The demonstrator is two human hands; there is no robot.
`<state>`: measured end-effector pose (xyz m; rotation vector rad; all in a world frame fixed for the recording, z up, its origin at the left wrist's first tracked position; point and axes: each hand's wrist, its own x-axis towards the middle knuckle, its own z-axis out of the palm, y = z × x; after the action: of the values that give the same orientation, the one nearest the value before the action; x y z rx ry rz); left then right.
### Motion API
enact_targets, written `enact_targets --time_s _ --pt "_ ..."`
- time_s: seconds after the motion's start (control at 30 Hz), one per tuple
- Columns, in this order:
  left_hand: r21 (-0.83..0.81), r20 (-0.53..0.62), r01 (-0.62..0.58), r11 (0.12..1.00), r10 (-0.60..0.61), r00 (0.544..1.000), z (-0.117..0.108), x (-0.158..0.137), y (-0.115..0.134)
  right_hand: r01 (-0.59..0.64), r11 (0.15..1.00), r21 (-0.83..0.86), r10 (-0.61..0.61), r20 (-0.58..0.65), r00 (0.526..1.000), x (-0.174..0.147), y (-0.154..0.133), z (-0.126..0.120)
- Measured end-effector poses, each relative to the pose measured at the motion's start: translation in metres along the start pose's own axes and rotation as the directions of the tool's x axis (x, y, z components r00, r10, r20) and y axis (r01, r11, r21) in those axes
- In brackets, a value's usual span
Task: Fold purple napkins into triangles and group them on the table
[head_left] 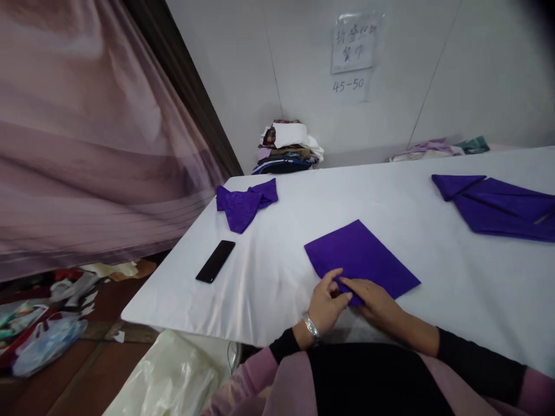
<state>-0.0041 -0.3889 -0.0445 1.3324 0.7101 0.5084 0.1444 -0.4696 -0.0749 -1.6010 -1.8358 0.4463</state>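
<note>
A purple cloth napkin (359, 248), folded into a flat diamond-like shape, lies on the white-covered table (286, 248) in front of me. At its near corner my left hand (326, 300), with a silver bracelet on the wrist, is closed on the edge, thumb and fingers pinching the fabric. Close against it, my right hand (375, 300) lies over the same corner with its fingers together on the cloth. A small rolled or turned-up bit of the napkin shows between the two hands. The exact fold under the fingers is hidden.
Another folded purple napkin (243, 205) lies at the far left, above a black phone (215, 261). More folded purple cloth (498, 205) is at the right. Stacked cloths (288, 147) stand by the wall, which bears a handwritten sign (353, 46). A pink curtain (87, 133) hangs left.
</note>
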Motion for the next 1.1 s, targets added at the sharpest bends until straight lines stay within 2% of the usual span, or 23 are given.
enact_targets --time_s 0.1,0.2,0.27,0.37,0.5,0.57,0.67,0.73,0.93,1.1 --pt "0.251 0.008 -0.133 0.959 0.136 0.991 -0.010 -0.004 0.016 -0.166 0.954 0.249 0.131 0.151 0.980 -0.004 -0.011 -0.016" --pt "0.474 -0.008 -0.244 0.846 0.281 0.960 -0.025 -0.001 0.024 -0.296 0.883 0.365 0.181 0.317 0.931 -0.004 -0.018 -0.036" --pt "0.533 0.077 -0.255 0.807 0.253 0.964 -0.035 0.004 0.024 -0.320 0.873 0.368 0.180 0.368 0.912 0.004 -0.014 -0.049" --pt "0.552 0.173 -0.196 0.810 0.119 0.978 -0.044 0.017 0.020 -0.362 0.862 0.354 0.236 0.351 0.906 0.030 0.005 -0.066" --pt "0.584 0.093 -0.094 0.807 0.049 0.994 -0.053 0.035 0.018 -0.540 0.717 0.442 0.393 0.383 0.836 0.074 0.039 -0.077" --pt "0.616 0.030 -0.049 0.786 0.039 0.999 -0.056 0.041 0.017 -0.561 0.705 0.434 0.443 0.348 0.826 0.090 0.054 -0.076" --pt "0.700 -0.076 -0.012 0.714 0.091 0.993 -0.060 0.045 0.012 -0.507 0.813 0.285 0.466 0.202 0.861 0.104 0.072 -0.070" --pt "0.737 -0.119 -0.001 0.676 0.131 0.984 -0.061 0.045 0.008 -0.483 0.857 0.181 0.466 0.127 0.875 0.105 0.079 -0.064" --pt "0.767 -0.134 -0.014 0.642 0.182 0.974 -0.057 0.043 0.001 -0.505 0.863 0.035 0.505 -0.011 0.863 0.091 0.077 -0.057" --pt "0.764 -0.124 -0.026 0.645 0.186 0.975 -0.056 0.042 -0.001 -0.522 0.852 0.051 0.524 -0.075 0.848 0.087 0.072 -0.056"
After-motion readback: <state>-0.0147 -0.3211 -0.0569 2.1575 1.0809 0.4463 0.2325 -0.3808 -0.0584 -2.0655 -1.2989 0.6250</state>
